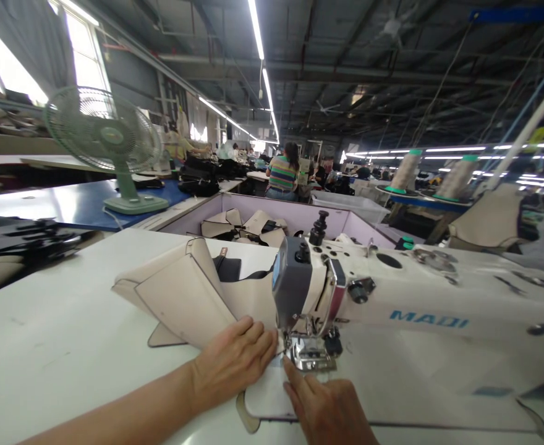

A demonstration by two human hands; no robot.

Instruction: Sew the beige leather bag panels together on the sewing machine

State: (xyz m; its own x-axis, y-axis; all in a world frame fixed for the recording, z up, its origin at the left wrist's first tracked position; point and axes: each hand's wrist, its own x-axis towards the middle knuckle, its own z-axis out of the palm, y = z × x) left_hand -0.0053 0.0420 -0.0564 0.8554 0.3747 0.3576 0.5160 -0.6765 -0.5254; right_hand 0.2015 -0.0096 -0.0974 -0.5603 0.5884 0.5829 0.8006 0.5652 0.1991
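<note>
A beige piece with dark edging (179,296) lies folded on the white table, left of the sewing machine (415,309), and runs under its needle area. My left hand (235,358) presses on this piece just left of the presser foot (306,353), its fingers bent and close together. In front of the foot, my right hand (323,402) has its index finger stretched towards the needle, touching the material. The other right fingers are curled, and what lies under them is hidden. A black strap (228,267) shows behind the beige piece.
Behind the table, a lilac-walled bin (355,230) holds more beige pieces. A green fan (123,148) stands on a blue table at the left. Thread cones (406,172) stand at the right. A person in a striped shirt (282,173) is farther back.
</note>
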